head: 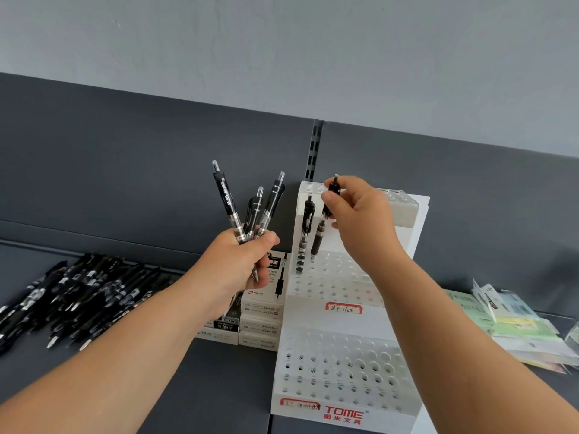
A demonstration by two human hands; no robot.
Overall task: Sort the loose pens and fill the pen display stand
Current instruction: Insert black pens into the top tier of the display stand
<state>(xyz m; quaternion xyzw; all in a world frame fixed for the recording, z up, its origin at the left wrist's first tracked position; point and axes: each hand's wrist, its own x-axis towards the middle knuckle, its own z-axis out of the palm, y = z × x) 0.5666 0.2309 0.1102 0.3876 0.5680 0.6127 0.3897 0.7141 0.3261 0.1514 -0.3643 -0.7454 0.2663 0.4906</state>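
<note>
head-worn view looking down on a white tiered pen display stand point(344, 322) with rows of round holes and red "tome" lettering on its front, standing on a dark grey shelf point(219, 386). the person's right hand point(360, 220) is above the stand's middle tier, thumb and fingers pinching the top of a black retractable pen point(321, 231) held nearly upright, its tip at a hole near the tier's left edge. just left of that pen, one black pen point(305, 227) already stands in the stand's leftmost column.

the left hand point(241, 261), raised just left of the stand, is clenched round a small bunch of black pens point(250, 211) that fan upward.

well to the left of the stand, a large pile of loose black pens point(78, 296) lies on the shelf. between that pile and the stand, just beside its left side, sits a stack of small white pen boxes point(260, 321). to the right of the stand lie pale green and yellow paper packets point(517, 333).

judging by this, the filling has barely begun: one pen is seated, a second is about to go in, and nearly every visible hole in the middle and lower tiers is empty. the top tier at the back is partly hidden by the right hand, so its contents cannot be told. most of the work remains, both sorting the pile and loading the stand.
</note>
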